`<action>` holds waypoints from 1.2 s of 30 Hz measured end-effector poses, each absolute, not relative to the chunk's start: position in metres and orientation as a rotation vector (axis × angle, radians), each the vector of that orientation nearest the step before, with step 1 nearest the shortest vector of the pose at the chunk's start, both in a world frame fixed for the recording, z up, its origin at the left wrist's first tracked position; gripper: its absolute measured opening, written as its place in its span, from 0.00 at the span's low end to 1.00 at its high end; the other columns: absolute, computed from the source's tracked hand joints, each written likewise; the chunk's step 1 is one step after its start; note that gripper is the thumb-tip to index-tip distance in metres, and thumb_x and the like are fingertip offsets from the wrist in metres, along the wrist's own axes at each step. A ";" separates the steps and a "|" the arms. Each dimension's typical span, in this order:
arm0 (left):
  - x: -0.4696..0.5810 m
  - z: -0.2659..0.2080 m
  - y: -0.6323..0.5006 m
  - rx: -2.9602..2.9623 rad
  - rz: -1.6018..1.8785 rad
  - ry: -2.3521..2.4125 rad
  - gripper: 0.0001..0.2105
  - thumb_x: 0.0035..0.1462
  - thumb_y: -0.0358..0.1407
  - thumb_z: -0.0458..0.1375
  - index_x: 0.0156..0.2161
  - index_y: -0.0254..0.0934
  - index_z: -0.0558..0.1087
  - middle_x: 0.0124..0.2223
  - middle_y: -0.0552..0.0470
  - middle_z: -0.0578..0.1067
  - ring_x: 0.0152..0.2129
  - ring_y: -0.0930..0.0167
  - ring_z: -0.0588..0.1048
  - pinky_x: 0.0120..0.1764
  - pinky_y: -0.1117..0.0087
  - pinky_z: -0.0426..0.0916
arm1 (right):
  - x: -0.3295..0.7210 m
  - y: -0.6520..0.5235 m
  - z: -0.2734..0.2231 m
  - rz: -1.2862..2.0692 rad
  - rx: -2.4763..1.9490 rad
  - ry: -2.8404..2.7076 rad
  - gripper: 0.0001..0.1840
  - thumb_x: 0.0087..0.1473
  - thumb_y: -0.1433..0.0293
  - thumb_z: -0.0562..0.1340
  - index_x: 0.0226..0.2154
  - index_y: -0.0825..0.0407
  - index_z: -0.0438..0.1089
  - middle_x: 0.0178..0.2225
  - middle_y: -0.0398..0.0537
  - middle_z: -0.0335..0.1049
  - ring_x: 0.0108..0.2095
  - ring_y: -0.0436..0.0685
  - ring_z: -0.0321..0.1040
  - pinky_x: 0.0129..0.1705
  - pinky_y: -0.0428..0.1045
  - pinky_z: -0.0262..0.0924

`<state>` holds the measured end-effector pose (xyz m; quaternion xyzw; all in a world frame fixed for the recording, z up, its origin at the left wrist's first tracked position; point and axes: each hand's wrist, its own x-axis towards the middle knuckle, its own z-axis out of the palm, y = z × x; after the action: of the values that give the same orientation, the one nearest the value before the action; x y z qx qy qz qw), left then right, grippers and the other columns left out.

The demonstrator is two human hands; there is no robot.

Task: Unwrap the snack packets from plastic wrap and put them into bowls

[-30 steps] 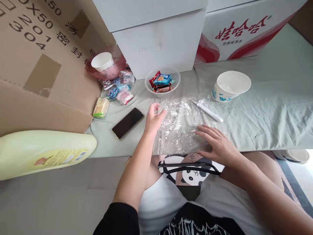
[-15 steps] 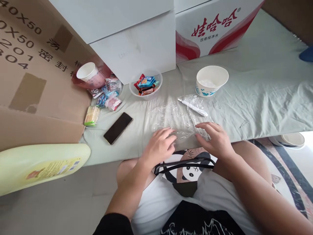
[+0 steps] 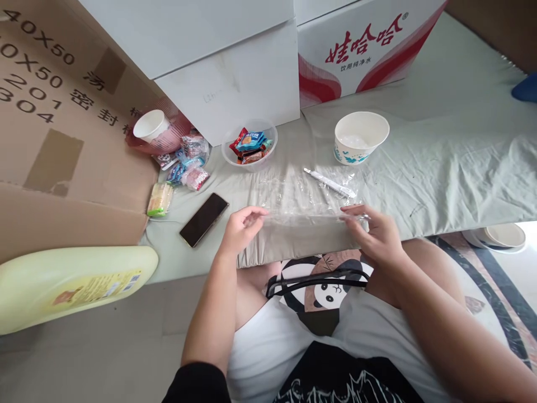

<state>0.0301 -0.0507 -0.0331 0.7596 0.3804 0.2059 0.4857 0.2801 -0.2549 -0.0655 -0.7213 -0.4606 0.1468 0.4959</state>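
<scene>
A clear plastic bag (image 3: 289, 198) lies spread on the grey-green cloth, its near edge pulled straight between my hands. My left hand (image 3: 243, 228) pinches the left end of that edge. At the other end, my right hand (image 3: 373, 232) grips the plastic between thumb and fingers. A thin white stick-like item (image 3: 329, 182) rests on or inside the far part of the bag; I cannot tell which. Beyond it stands a white paper cup (image 3: 361, 137) with blue leaf prints and something clear inside.
A clear bowl (image 3: 268, 162) of wrapped snacks stands at the back. To the left are a phone (image 3: 204, 219), small snack packets (image 3: 188, 168), stacked cups (image 3: 149, 126) and a pale yellow bottle (image 3: 75, 285). White boxes (image 3: 235, 84) wall off the back. A panda-print bag (image 3: 331, 291) sits at my lap.
My left hand has moved left and slightly up, and both hands have closed on the plastic bag's near edge. That edge is now lifted and drawn straight.
</scene>
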 end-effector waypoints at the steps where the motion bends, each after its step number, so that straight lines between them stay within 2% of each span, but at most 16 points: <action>1: 0.030 -0.032 -0.051 1.897 0.448 0.910 0.10 0.54 0.40 0.62 0.39 0.38 0.81 0.43 0.45 0.85 0.43 0.61 0.82 0.52 0.59 0.76 | 0.280 -0.255 -0.065 0.389 -1.789 -1.003 0.10 0.60 0.61 0.62 0.33 0.48 0.74 0.37 0.50 0.82 0.38 0.62 0.80 0.39 0.54 0.70; 4: 0.032 -0.027 -0.055 2.033 0.245 0.759 0.13 0.50 0.37 0.64 0.42 0.39 0.80 0.50 0.45 0.83 0.50 0.60 0.80 0.58 0.55 0.73 | 0.280 -0.252 -0.063 0.429 -1.849 -0.743 0.11 0.59 0.60 0.62 0.31 0.48 0.74 0.33 0.48 0.81 0.33 0.59 0.77 0.34 0.51 0.67; 7: 0.035 -0.027 -0.057 2.071 0.160 0.679 0.07 0.51 0.37 0.63 0.35 0.40 0.79 0.53 0.45 0.82 0.50 0.61 0.81 0.57 0.55 0.73 | 0.279 -0.248 -0.061 0.435 -1.797 -0.618 0.11 0.57 0.61 0.62 0.29 0.48 0.73 0.31 0.48 0.80 0.31 0.56 0.75 0.32 0.49 0.65; 10: 0.035 -0.030 -0.053 1.961 0.377 0.774 0.06 0.54 0.39 0.61 0.31 0.39 0.77 0.46 0.44 0.84 0.48 0.60 0.82 0.57 0.55 0.74 | 0.278 -0.246 -0.059 0.462 -1.735 -0.569 0.09 0.55 0.60 0.64 0.31 0.48 0.72 0.30 0.46 0.79 0.29 0.56 0.73 0.28 0.48 0.63; 13: 0.034 -0.033 -0.048 1.749 0.596 0.848 0.08 0.53 0.42 0.65 0.33 0.39 0.78 0.40 0.45 0.84 0.45 0.60 0.83 0.54 0.56 0.75 | 0.279 -0.246 -0.057 0.472 -1.681 -0.677 0.11 0.55 0.57 0.63 0.33 0.47 0.74 0.32 0.48 0.79 0.34 0.59 0.75 0.34 0.51 0.67; 15: 0.034 -0.035 -0.045 1.626 0.689 0.882 0.09 0.51 0.42 0.66 0.33 0.39 0.78 0.35 0.47 0.84 0.38 0.62 0.84 0.49 0.59 0.77 | 0.280 -0.247 -0.057 0.463 -1.700 -0.777 0.14 0.56 0.56 0.62 0.30 0.48 0.76 0.32 0.48 0.79 0.36 0.60 0.75 0.37 0.53 0.68; 19: 0.038 -0.037 -0.042 1.474 0.805 0.922 0.11 0.48 0.42 0.69 0.31 0.38 0.75 0.25 0.54 0.78 0.23 0.70 0.79 0.34 0.67 0.76 | 0.278 -0.246 -0.059 0.476 -1.792 -0.777 0.17 0.59 0.57 0.60 0.25 0.49 0.76 0.27 0.47 0.77 0.32 0.59 0.74 0.37 0.53 0.67; 22: 0.041 -0.039 -0.041 1.468 0.793 1.004 0.13 0.47 0.43 0.69 0.31 0.37 0.74 0.24 0.55 0.77 0.16 0.75 0.71 0.23 0.72 0.68 | 0.277 -0.246 -0.061 0.512 -1.714 -0.736 0.14 0.59 0.57 0.60 0.33 0.48 0.76 0.30 0.47 0.79 0.35 0.59 0.77 0.43 0.55 0.70; 24: 0.044 -0.039 -0.040 1.528 0.728 1.028 0.13 0.48 0.44 0.68 0.33 0.37 0.74 0.24 0.55 0.77 0.13 0.77 0.67 0.19 0.74 0.63 | 0.277 -0.246 -0.062 0.562 -1.657 -0.711 0.13 0.58 0.57 0.62 0.39 0.48 0.74 0.31 0.47 0.80 0.36 0.60 0.79 0.43 0.56 0.72; 27: 0.047 -0.041 -0.041 1.621 0.577 1.020 0.12 0.51 0.44 0.66 0.33 0.38 0.74 0.23 0.56 0.75 0.11 0.79 0.63 0.17 0.74 0.58 | 0.276 -0.247 -0.062 0.640 -1.596 -0.680 0.15 0.56 0.56 0.65 0.41 0.47 0.70 0.30 0.45 0.79 0.31 0.58 0.79 0.37 0.54 0.73; 30: 0.048 -0.042 -0.041 1.642 0.489 1.060 0.12 0.52 0.45 0.65 0.36 0.39 0.74 0.22 0.57 0.74 0.10 0.79 0.61 0.16 0.74 0.54 | 0.274 -0.245 -0.061 0.658 -1.543 -0.664 0.18 0.55 0.55 0.66 0.43 0.45 0.66 0.27 0.41 0.78 0.23 0.54 0.74 0.31 0.52 0.73; 36: 0.048 -0.045 -0.038 1.622 0.557 1.198 0.15 0.52 0.42 0.65 0.43 0.40 0.72 0.23 0.59 0.74 0.10 0.78 0.61 0.16 0.74 0.54 | 0.276 -0.240 -0.062 0.541 -1.659 -0.542 0.22 0.55 0.60 0.66 0.51 0.45 0.65 0.38 0.46 0.80 0.18 0.49 0.68 0.21 0.48 0.68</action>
<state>0.0483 -0.0382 -0.0453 0.6712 0.4955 0.2304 0.5010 0.2761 -0.2396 -0.0616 -0.7190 -0.2348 0.2342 0.6108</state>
